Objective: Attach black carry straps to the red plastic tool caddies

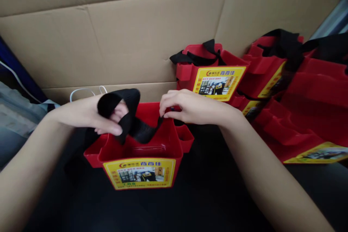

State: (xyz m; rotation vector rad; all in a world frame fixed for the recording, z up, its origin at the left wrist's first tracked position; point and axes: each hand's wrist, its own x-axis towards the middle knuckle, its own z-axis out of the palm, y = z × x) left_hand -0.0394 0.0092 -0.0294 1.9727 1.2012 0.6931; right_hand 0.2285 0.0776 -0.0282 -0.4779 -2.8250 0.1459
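A red plastic tool box (178,148) with a yellow printed label stands upright on the dark surface in front of me. Over its open top, my left hand (116,114) is closed on a loop of black webbing strap (133,107). The strap winds around those fingers and sags across the mouth of the box. At the box's right rear side, my right hand (176,105) pinches the other stretch of the strap between thumb and fingers. Where the strap joins the box is hidden behind the hands.
More red tool boxes (187,72) with black straps stand stacked at the right. A cardboard wall (136,43) rises behind. At the left lie a thin white cord (81,90) and clear plastic wrapping (16,105). The dark table (152,210) spreads beneath the box.
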